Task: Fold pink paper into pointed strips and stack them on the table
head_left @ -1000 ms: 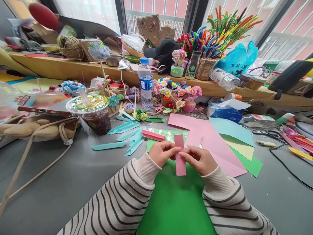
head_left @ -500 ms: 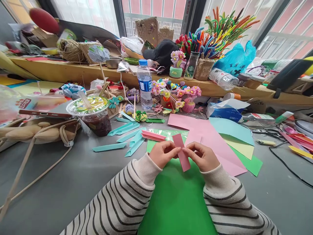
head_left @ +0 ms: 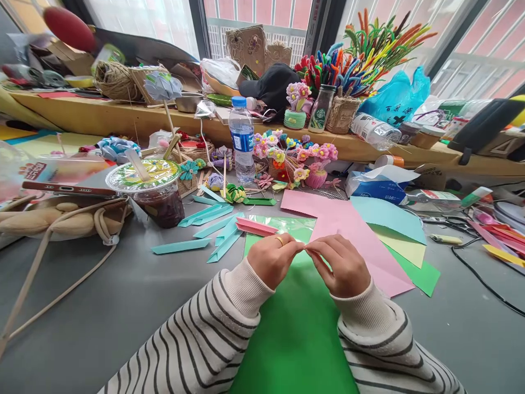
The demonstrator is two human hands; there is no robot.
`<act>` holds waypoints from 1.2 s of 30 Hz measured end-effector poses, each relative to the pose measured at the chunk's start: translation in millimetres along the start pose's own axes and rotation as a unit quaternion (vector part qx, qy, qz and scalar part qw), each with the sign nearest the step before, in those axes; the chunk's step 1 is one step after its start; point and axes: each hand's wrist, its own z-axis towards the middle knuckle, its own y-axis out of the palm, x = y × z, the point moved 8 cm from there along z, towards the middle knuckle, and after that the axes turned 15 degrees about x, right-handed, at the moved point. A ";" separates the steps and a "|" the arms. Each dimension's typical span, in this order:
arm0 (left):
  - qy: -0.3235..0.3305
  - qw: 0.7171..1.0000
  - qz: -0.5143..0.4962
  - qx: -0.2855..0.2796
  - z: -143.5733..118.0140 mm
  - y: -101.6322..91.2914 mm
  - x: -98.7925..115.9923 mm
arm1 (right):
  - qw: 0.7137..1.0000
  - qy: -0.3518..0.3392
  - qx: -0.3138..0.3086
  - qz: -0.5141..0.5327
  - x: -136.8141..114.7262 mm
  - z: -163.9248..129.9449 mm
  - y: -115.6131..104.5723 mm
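Head view, now. Your left hand and right hand meet fingertip to fingertip over the green sheet, both curled nearly closed. Between the tips only a thin sliver of the pink strip shows; it is seen edge-on and the rest is hidden behind your fingers. Both hands pinch it, clear of the table.

- A ring sits on a left finger.
- Two finished pink folded pieces lie just beyond your left hand, on the pale green sheet.
- Teal folded strips lie fanned to the left of those, near the drink cup.
- The big pink sheet lies under and beyond your right hand.

Doing the step well, as I judge it: you seem to be creasing or pinching the strip at its middle. Keep the long edges matched before you press, pinch with both thumbs close together so the fold cannot wander, then run a nail along the crease. Rest your wrists on the green sheet for steadiness.

Against the earlier frames: a second ago the strip stood upright and flat to the camera, its full length plain. Half a second ago it leaned to the right. Now it is turned edge-on and almost swallowed by your fingers. Your hands have closed in on each other; the table's clutter has not shifted.
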 end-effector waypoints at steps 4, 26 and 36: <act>-0.010 0.999 -0.032 0.003 -1.5 -2.6 -3.5 | 0.999 0.026 -0.017 0.030 8.2 -4.2 4.1; -0.049 0.997 -0.061 0.019 -2.1 -6.0 -17.4 | 0.998 0.045 0.044 -0.004 22.1 -0.1 -10.0; -0.078 0.983 -0.167 0.015 -3.0 -1.2 -13.7 | 0.999 0.041 0.014 0.021 4.6 0.1 -3.0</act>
